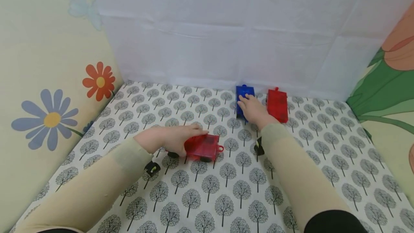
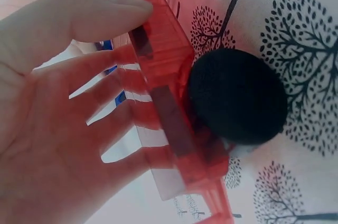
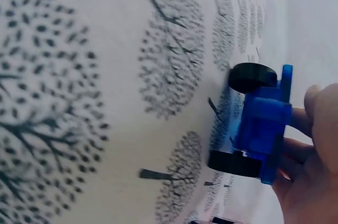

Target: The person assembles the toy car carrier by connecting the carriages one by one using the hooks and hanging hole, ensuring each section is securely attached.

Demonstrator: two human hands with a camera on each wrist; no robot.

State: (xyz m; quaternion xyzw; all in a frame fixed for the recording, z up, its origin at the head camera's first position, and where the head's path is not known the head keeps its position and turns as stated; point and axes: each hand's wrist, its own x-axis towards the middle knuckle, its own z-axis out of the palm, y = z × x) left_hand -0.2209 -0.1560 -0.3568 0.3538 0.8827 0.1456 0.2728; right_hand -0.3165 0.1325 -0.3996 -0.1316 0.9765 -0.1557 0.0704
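From where I stand, the left hand [image 1: 176, 136] grips a red toy wagon [image 1: 202, 148] a little left of the middle of the tree-printed tabletop [image 1: 258, 208]. Its thumb lies along one side and the fingers spread across the body, parted about as wide as the wagon; I can see them through the clear red plastic. The hold takes the end away from the loop [image 1: 220, 148], so the loop points free towards the right edge. A black wheel [image 2: 237, 97] sits low, clear of the fingers; whether it touches down I can't tell.

The right hand [image 1: 253, 110] reaches farther, to a blue toy wagon [image 1: 244, 90] near the middle of the back edge. Its fingers, slightly apart, rest on the deck from above, probably to steady it while leaving the wheels free. Whether the thumb pinches a side, I can't tell.

A second red toy wagon [image 1: 277, 105] stands just beside the blue one, towards the back right corner, with no fingers on it. Both point their knobs [image 1: 276, 88] at the back edge, seemingly lined up on purpose; the gripped wagon lies crosswise to them.
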